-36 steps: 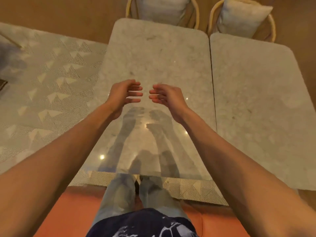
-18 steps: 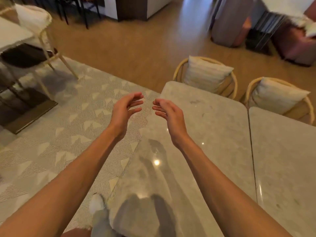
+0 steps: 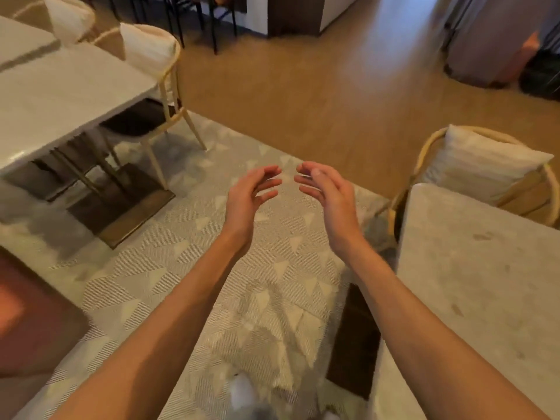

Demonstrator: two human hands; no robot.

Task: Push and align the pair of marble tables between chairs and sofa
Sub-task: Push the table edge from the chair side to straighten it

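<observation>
Both hands off the work. Left hand and right hand are raised over the rug, fingers loosely curled, holding nothing. Only 1 marble desk is visible, at right beside a chair; 2nd desk and sofa out of view. Alignment can't be confirmed; pushing appears paused or done.

No writing, label, brand, number or sign can be read anywhere on the furniture, rug or floor here.

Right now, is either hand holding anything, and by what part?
Nothing is held. The left hand and right hand hover empty above the rug, fingers loosely curled.
</observation>
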